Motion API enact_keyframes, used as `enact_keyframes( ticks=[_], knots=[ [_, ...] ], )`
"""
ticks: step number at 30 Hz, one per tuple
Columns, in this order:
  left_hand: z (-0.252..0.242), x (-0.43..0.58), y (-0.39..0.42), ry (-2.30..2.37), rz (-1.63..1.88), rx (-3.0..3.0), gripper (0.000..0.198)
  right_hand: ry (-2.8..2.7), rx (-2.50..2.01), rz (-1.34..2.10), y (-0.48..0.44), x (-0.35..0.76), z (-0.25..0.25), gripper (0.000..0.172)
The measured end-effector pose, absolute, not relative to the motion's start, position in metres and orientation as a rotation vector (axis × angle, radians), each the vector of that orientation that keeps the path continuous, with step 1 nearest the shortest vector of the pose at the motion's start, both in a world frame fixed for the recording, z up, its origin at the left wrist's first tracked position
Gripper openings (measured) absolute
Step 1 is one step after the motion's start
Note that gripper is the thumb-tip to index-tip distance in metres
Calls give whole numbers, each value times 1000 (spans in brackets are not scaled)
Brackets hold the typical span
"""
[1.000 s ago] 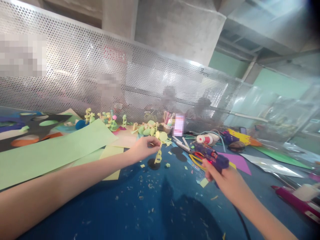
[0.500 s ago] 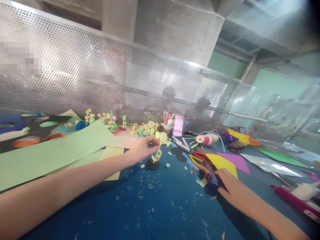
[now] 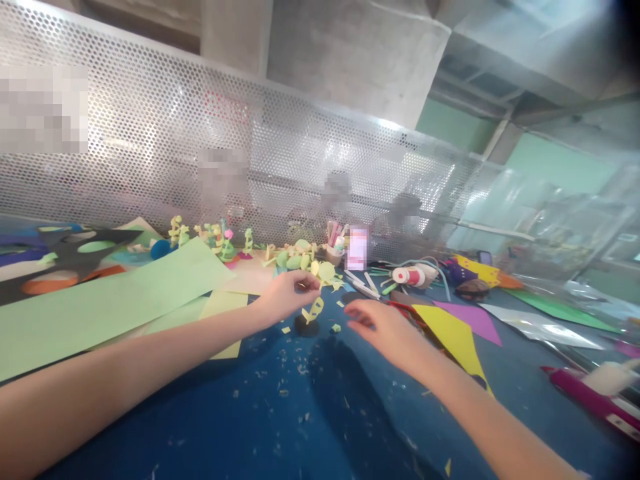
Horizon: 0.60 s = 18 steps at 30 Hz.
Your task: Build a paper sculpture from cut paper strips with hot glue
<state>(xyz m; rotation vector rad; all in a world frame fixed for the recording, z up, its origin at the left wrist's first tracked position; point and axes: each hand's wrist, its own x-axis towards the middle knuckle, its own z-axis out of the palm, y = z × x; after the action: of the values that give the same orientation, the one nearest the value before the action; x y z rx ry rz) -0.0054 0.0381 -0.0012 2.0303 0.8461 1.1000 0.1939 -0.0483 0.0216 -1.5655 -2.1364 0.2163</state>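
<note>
Apparently you are steadying a yellow paper curl (image 3: 315, 311): your left hand (image 3: 287, 294) pinches its top between the fingers, and it hangs just below them, its lower end at a black disc (image 3: 307, 327) on the blue surface (image 3: 240, 413). Your right hand (image 3: 381, 325), seemingly empty, hovers to the curl's right, fingers slightly apart; the next move likely calls for a light touch.

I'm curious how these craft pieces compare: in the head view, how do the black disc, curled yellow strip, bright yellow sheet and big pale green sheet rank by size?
1. Pale green sheet
2. Bright yellow sheet, partly hidden by the arm
Unranked, smallest: curled yellow strip and black disc look too alike.
</note>
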Motion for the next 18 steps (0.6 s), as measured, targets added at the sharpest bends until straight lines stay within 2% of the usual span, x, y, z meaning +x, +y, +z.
enact_keyframes(
  ticks=[2, 5, 9, 14, 18],
  knots=[
    [-2, -5, 39, 842, 1102, 2026, 15, -2162, -1481, 301, -36, 183, 12, 22],
    [-2, -5, 41, 847, 1109, 2020, 16, -2112, -1449, 398, -23, 182, 4, 13],
    [-3, -5, 42, 862, 1119, 2015, 17, -1905, -1401, 528, -10, 184, 8, 10],
    [-4, -5, 41, 855, 1124, 2017, 17, -1553, -1312, 631, -1, 170, 15, 29],
    [-4, -5, 41, 850, 1123, 2013, 16, -1376, -1246, 684, 0, 158, 10, 32]
  ],
)
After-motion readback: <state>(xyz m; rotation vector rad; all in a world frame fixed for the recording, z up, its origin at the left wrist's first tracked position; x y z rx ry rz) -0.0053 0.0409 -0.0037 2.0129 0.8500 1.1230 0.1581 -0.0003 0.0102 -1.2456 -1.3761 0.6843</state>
